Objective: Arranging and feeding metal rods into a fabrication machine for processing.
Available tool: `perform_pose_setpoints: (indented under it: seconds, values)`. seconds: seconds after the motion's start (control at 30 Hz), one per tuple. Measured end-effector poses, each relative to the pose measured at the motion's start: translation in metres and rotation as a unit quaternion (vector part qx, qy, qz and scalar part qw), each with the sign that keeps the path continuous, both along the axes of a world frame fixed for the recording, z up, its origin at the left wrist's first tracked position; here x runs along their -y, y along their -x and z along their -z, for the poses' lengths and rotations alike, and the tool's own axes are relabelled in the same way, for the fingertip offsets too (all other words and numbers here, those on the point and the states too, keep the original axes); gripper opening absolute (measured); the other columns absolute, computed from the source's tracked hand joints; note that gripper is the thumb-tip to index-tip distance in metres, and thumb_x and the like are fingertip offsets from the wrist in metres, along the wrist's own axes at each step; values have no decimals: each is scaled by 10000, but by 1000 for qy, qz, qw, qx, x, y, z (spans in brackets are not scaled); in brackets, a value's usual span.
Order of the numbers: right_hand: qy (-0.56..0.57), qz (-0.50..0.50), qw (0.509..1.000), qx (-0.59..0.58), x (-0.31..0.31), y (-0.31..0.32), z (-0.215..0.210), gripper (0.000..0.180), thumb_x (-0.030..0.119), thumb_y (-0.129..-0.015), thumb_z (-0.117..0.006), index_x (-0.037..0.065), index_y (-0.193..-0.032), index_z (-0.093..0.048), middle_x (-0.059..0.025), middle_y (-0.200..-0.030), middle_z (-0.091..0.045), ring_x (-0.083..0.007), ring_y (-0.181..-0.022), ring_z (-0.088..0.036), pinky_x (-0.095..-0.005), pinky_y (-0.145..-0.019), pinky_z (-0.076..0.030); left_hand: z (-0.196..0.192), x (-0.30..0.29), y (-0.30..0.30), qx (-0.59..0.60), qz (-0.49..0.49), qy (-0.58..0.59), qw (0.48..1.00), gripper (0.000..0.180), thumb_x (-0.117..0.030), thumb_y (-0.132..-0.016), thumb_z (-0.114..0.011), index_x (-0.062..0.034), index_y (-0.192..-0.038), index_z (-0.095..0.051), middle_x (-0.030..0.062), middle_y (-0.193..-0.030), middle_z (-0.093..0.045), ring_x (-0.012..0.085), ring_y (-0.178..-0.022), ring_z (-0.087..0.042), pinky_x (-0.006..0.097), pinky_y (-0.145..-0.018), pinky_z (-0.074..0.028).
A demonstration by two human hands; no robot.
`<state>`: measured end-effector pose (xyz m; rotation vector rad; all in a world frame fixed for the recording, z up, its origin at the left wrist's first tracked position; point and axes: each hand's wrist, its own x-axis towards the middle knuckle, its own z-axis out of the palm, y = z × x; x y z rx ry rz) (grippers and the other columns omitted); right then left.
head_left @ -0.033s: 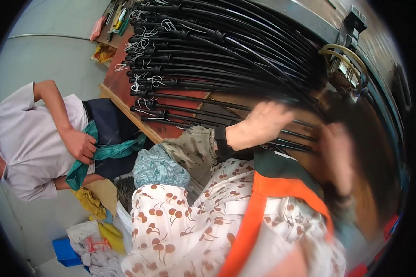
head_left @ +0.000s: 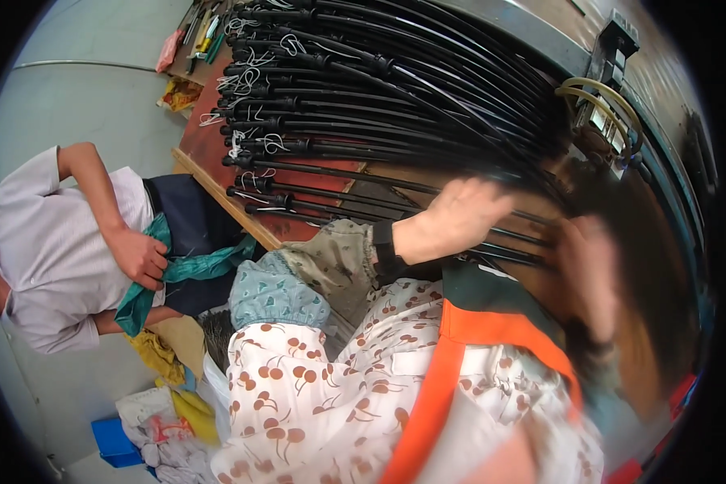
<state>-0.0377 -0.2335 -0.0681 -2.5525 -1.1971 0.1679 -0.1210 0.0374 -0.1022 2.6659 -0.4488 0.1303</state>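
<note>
Many long black rods (head_left: 363,125) lie side by side on the bench, each with a black collar and a loop of thin white cord at its left end. My left hand (head_left: 456,218), with a dark band at the wrist, is over the nearest few rods (head_left: 347,198). Its fingers are smeared by motion, so I cannot tell whether they grip a rod. Beside the right ends of these near rods is my right hand (head_left: 589,270), also badly blurred. Whether it holds anything does not show.
The bench has a red top (head_left: 206,133) with a wooden edge (head_left: 226,198). A metal device with yellowish hoses (head_left: 601,121) stands at the far right. At left a person (head_left: 81,242) handles a green cloth (head_left: 185,266). Hand tools (head_left: 206,36), cloths (head_left: 165,419) and a blue bin (head_left: 114,442) are nearby.
</note>
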Motion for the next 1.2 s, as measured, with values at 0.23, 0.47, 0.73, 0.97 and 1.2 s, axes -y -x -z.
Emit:
perform_pose_setpoints:
  seconds: [0.23, 0.47, 0.73, 0.97, 1.2]
  values:
    - [42, -9, 999, -9, 2, -12, 14, 252, 40, -740, -662, 57, -983, -600, -148, -931, -573, -366, -914, -586, -445, -750, -529, -49, -34, -15, -65, 10, -111, 992, 166, -65, -828, -577, -141, -974, -601, 79, -792, -587, 292, -745, -656, 429, -588, -555]
    - [-76, 27, 997, -19, -7, -7, 16, 296, 66, -727, -687, 68, -1012, -607, -111, -934, -587, -330, -874, -591, -451, -710, -512, -59, -32, -26, -42, 42, -106, 993, 131, -38, -873, -598, -134, -958, -572, 65, -756, -531, 267, -718, -626, 405, -570, -531]
    - [-16, -14, 1000, 11, -12, -3, 22, 283, 53, -725, -672, 59, -1001, -605, -111, -918, -584, -302, -847, -596, -410, -672, -501, -66, -43, -30, -56, 58, -118, 990, 126, -53, -888, -626, -134, -968, -573, 72, -763, -532, 274, -706, -615, 404, -571, -517]
    - [-322, 106, 933, -123, -21, 0, 18, 228, 150, -877, -716, 92, -1097, -726, -86, -785, -639, -274, -750, -611, -376, -680, -493, -82, -34, -34, -72, 85, -100, 989, 254, -23, -849, -644, -114, -1083, -610, 83, -764, -520, 275, -715, -608, 402, -583, -507]
    - [-386, 68, 918, 70, 6, -1, 26, 318, 53, -742, -764, 101, -1056, -753, -32, -819, -693, -236, -792, -620, -366, -750, -519, -105, 1, -55, -109, 154, -106, 976, 266, -5, -857, -599, -73, -1114, -616, 130, -803, -543, 347, -742, -601, 460, -605, -498]
